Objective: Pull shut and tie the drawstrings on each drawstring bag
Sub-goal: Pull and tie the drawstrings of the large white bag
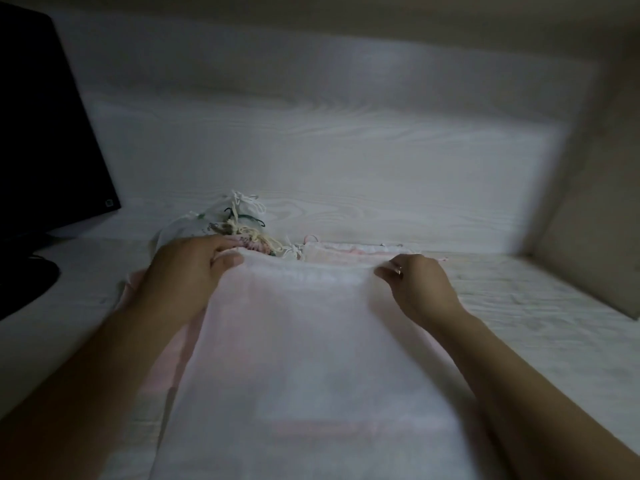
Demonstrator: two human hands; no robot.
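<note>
A pale, white wood-grain table (346, 168) carries everything. A large, sheer white fabric drawstring bag (304, 358) lies flat across its near middle, its open top edge turned away from the person. A black monitor (41, 126) stands at the far left. The left hand (187, 271) pinches the bag's top left corner between thumb and curled fingers; the right hand (415, 282) pinches the top right corner likewise. Behind the left hand sits a heap of small tied pouches (235, 223).
</note>
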